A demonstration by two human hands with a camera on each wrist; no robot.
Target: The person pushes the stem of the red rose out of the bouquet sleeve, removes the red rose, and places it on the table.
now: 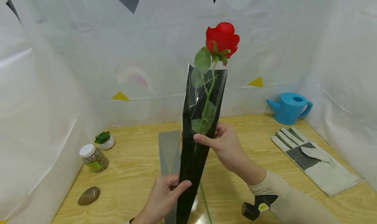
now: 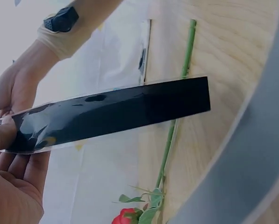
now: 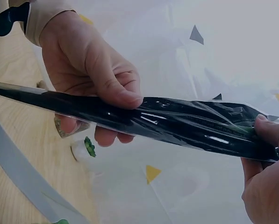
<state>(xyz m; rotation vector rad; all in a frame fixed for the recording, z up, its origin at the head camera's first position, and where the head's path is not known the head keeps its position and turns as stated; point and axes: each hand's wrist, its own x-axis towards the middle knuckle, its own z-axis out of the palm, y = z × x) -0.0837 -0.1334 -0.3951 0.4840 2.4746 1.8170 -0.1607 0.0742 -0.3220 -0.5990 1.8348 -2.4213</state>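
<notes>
A red rose (image 1: pixel 223 39) stands in a tapered flower sleeve (image 1: pixel 191 165), black with a clear front. Its bloom and a leaf rise above the sleeve's wide mouth. My right hand (image 1: pixel 229 148) grips the sleeve at mid-height, thumb across the clear front. Lower down, my left hand (image 1: pixel 165 196) pinches the sleeve's left edge between thumb and fingers. Beneath the sleeve on the table lies a second rose (image 2: pixel 127 215), its green stem (image 1: pixel 205 199) showing. A flat grey sleeve (image 1: pixel 168 148) rests on the table behind the black one and is partly hidden.
On the left are a succulent pot (image 1: pixel 107 142), a white-lidded jar (image 1: pixel 95 158) and a brown stone (image 1: pixel 89 196). A blue watering can (image 1: pixel 288 107) and work gloves (image 1: pixel 321 168) lie to the right. White sheeting (image 1: pixel 165 96) surrounds the wooden table (image 1: pixel 132 184).
</notes>
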